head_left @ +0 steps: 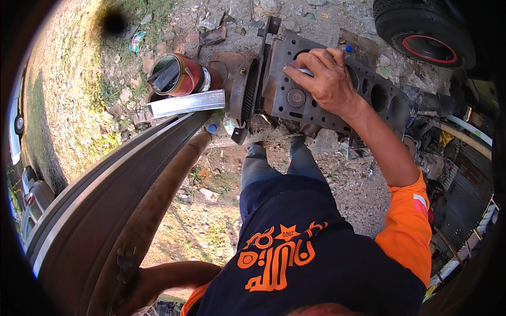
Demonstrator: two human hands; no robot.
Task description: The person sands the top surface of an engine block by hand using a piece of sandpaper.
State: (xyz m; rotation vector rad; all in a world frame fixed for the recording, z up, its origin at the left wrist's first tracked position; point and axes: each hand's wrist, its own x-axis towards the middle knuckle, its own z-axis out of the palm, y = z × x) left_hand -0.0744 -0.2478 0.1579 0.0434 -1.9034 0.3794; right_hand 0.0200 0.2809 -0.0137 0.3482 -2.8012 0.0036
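Head view, looking down: an engine block (329,116) is seen beyond the person's feet, its flat grey top face turned up and pierced by large round bores and smaller holes. The right hand (332,79) is set over this face from the right. Its grip is narrow, with a small pale piece (304,71) held between the thumb and bent fingers; most of the piece is covered, so its kind cannot be told. A round piston crown (296,97) is seen in the bore just below the fingers.

Against the left end of the block, a toothed ring (246,97) is seen on edge. Farther left, a red bucket (194,73) is tilted, with a dark flat object (167,78) lodged in its mouth. A silver metal channel (187,104) is laid just in front of the bucket, near a blue cap (212,128).

The left side is crossed by a long metal beam (110,203), with a wooden pole (166,192) alongside. The left hand (129,287) is placed low by the pole, in shadow; whether its grip is closed cannot be told. At upper right, a tyre (398,29) with a red-edged rim is seen.
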